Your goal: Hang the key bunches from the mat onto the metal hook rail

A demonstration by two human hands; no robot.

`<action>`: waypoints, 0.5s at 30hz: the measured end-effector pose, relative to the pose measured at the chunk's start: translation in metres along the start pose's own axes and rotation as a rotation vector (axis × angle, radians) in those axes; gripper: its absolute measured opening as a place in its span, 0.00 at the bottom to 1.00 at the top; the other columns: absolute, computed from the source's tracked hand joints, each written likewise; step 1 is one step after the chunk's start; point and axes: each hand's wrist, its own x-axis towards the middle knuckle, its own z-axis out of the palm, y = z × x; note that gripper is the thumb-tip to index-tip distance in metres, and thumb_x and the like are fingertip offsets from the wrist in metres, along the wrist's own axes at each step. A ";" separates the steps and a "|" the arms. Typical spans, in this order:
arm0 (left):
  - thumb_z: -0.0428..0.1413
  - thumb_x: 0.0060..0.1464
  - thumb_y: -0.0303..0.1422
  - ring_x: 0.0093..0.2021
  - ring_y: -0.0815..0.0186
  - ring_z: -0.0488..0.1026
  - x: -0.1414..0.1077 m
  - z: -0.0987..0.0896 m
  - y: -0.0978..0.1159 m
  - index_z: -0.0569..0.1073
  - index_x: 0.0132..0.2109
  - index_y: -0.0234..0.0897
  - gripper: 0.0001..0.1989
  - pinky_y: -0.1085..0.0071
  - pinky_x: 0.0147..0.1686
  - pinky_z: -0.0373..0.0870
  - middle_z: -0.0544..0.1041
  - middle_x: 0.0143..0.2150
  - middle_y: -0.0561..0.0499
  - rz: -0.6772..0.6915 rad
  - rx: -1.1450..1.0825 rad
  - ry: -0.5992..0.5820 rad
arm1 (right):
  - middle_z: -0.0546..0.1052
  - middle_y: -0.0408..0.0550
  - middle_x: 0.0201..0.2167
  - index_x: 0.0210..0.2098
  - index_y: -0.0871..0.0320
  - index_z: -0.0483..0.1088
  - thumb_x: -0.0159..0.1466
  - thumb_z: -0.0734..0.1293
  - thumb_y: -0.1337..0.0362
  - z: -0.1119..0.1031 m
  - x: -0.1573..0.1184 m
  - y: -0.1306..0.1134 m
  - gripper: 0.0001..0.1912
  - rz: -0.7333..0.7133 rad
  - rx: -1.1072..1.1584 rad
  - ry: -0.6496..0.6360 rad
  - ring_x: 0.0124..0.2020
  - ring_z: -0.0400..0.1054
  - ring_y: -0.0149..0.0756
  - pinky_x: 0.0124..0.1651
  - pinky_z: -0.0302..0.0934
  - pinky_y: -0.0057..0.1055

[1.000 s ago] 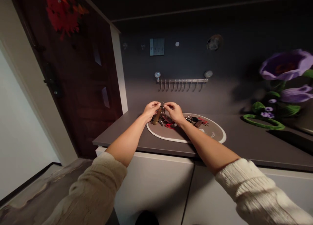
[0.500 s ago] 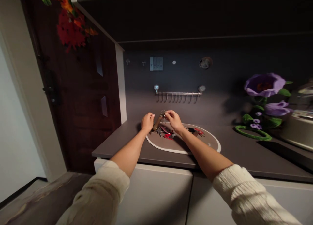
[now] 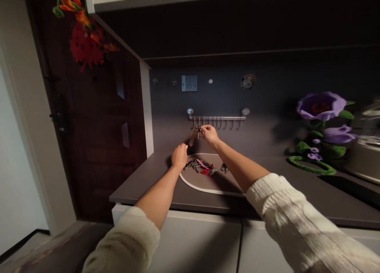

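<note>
My right hand [image 3: 210, 134] pinches a bunch of keys [image 3: 199, 129] by its metal ring, just under the hook rail [image 3: 218, 118]. A brown strap [image 3: 192, 138] hangs from the ring, slanting down to the left. Over the left end of the mat [image 3: 216, 191], my left hand [image 3: 179, 156] is closed, its thumb near the strap's lower end; whether anything is in its fingers is hidden. Several keys with a pink piece [image 3: 202, 164] and a red piece [image 3: 207, 171] lie on the mat. Another dark key bunch [image 3: 224, 168] is partly hidden by my right forearm.
Purple fabric flowers [image 3: 322, 106] with a green ring base stand at the right, beside a pale appliance [image 3: 366, 154]. A cabinet [image 3: 208, 27] overhangs the counter [image 3: 142, 182]. Small hooks [image 3: 174, 82] and a switch panel [image 3: 189, 83] are on the back wall. A dark door [image 3: 97, 146] is at left.
My right hand has lifted the keys and strap off the mat, up to the rail. My left hand has stayed low, now farther below them. The view has tilted slightly upward.
</note>
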 end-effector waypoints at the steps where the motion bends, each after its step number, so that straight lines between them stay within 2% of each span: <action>1: 0.37 0.60 0.34 0.40 0.66 0.69 0.000 0.000 0.000 0.68 0.40 0.38 0.15 0.72 0.36 0.58 0.73 0.40 0.47 0.001 0.007 -0.002 | 0.62 0.37 0.13 0.24 0.59 0.61 0.55 0.58 0.70 0.003 0.004 -0.002 0.04 0.028 0.018 0.005 0.13 0.56 0.23 0.18 0.52 0.20; 8: 0.36 0.60 0.34 0.39 0.67 0.69 -0.001 0.000 0.001 0.67 0.40 0.38 0.16 0.72 0.36 0.59 0.73 0.40 0.47 -0.004 0.058 -0.005 | 0.67 0.41 0.14 0.23 0.61 0.62 0.56 0.58 0.74 0.022 0.023 -0.006 0.07 0.142 0.140 0.047 0.15 0.62 0.25 0.23 0.61 0.23; 15: 0.36 0.60 0.34 0.39 0.65 0.69 -0.002 -0.002 0.002 0.68 0.39 0.38 0.16 0.71 0.36 0.59 0.73 0.39 0.46 0.002 0.054 -0.009 | 0.64 0.39 0.12 0.22 0.61 0.60 0.56 0.59 0.74 0.030 0.033 -0.003 0.07 0.161 0.177 0.078 0.16 0.61 0.24 0.26 0.65 0.26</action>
